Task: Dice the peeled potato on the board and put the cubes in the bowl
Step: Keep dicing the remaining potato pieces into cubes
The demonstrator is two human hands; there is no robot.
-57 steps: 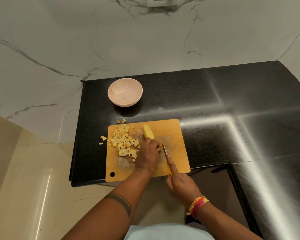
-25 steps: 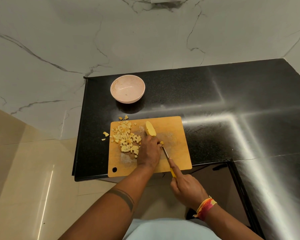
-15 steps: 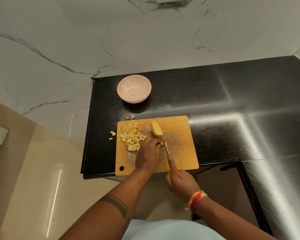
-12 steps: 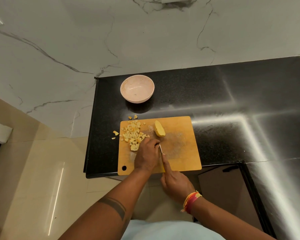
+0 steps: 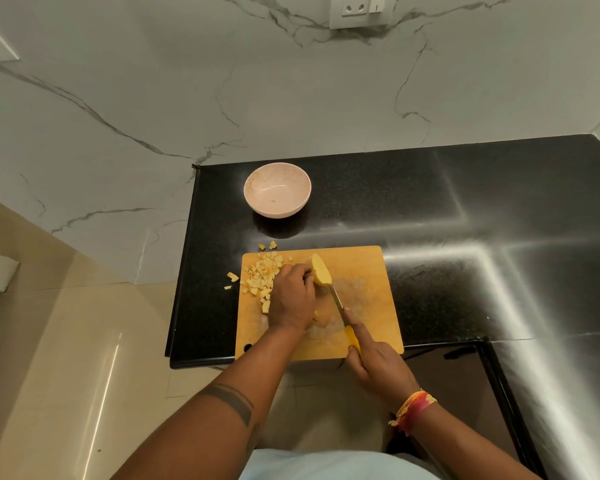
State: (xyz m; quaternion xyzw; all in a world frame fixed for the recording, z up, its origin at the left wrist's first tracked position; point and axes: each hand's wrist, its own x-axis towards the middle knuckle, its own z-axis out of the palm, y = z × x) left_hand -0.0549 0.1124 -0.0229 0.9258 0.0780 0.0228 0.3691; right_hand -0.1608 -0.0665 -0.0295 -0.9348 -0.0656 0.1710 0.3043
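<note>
Now the left hand (image 5: 293, 296) has moved up to grip the remaining potato half (image 5: 321, 274), right hand (image 5: 378, 368) clamped on the knife (image 5: 340, 306): dicing resumes.

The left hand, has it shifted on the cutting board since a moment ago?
Yes. The left hand has moved toward the far edge of the cutting board and now touches the potato piece.
</note>
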